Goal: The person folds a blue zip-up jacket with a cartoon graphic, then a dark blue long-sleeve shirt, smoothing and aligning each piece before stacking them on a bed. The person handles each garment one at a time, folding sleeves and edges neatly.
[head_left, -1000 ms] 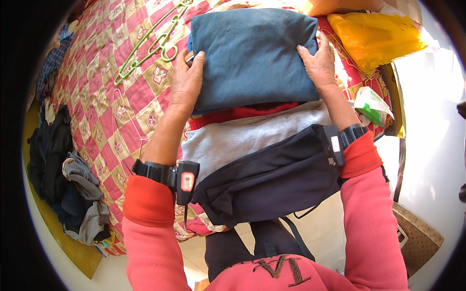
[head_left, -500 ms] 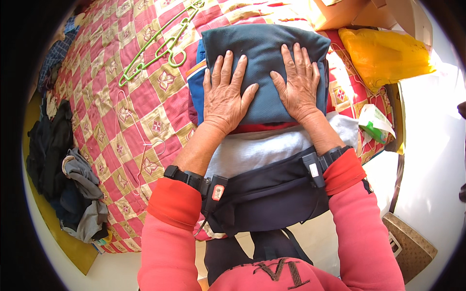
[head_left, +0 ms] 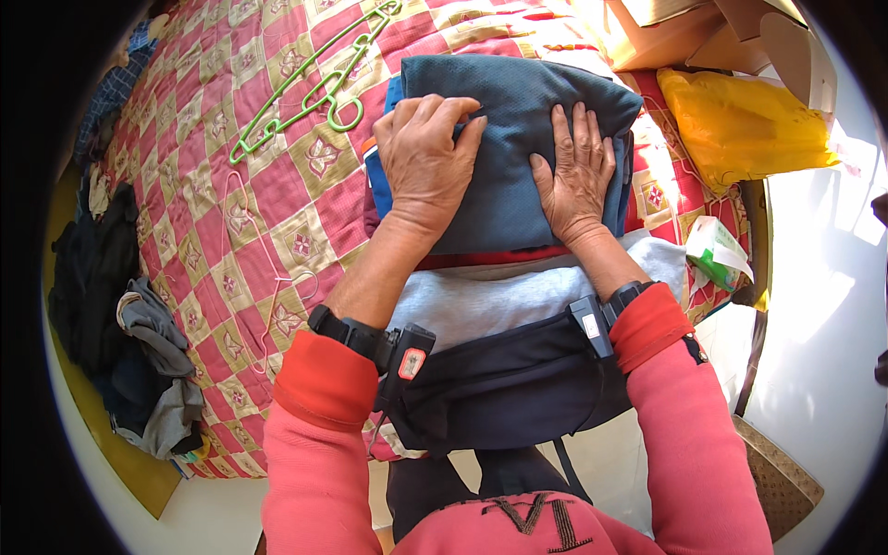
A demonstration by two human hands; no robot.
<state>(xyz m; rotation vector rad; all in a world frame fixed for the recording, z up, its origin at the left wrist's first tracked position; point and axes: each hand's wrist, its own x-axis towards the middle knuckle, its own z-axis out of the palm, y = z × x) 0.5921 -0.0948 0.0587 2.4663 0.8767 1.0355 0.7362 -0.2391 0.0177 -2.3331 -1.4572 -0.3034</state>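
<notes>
A folded dark teal garment lies on top of a stack of folded clothes on the bed. My right hand rests flat on it with the fingers stretched out. Over the garment's left part, my left hand is curled, thumb and forefinger tips close together; anything between them is too small to make out. Blue cloth and dark red cloth peek out from under the teal one. Nearer to me lie a light grey garment and a black one.
A red and gold checked quilt covers the bed. On it are a green hanger and a pale pink one. Dark and grey clothes heap at the left edge. At right sit a yellow bag, cardboard boxes and a green-white packet.
My left hand has gone from lying flat with spread fingers to a curled pinch. My right hand stays flat on the teal garment. The whole view has shifted slightly.
</notes>
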